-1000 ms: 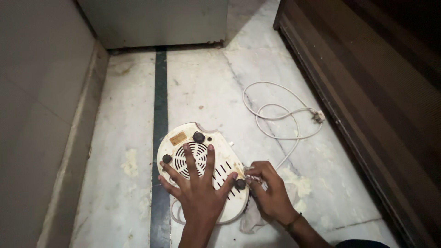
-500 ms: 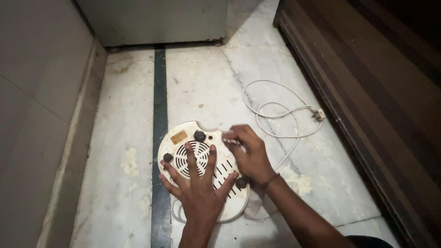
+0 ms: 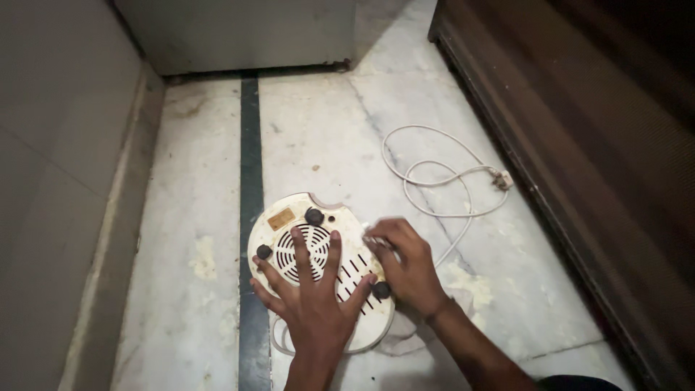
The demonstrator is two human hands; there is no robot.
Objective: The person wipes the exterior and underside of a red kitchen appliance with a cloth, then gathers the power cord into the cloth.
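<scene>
A round cream appliance base point(image 3: 289, 217) lies upside down on the marble floor, with a round vent grille, slots and three black rubber feet. My left hand point(image 3: 313, 289) rests flat on it, fingers spread over the grille and slots. My right hand point(image 3: 404, 262) is at the base's right edge, fingers closed on a small pale cloth point(image 3: 371, 233) pressed against the plastic. More of the cloth point(image 3: 399, 342) trails on the floor under my right wrist.
A white power cord point(image 3: 434, 181) loops over the floor to a plug point(image 3: 502, 181) at the right. A dark wooden cabinet point(image 3: 579, 145) runs along the right side. A grey appliance point(image 3: 239, 32) stands at the back, a tiled wall point(image 3: 58, 181) on the left.
My right hand went from the base's lower right edge up to its upper right edge, then came partway back down along the edge. My left hand has stayed flat on the base.
</scene>
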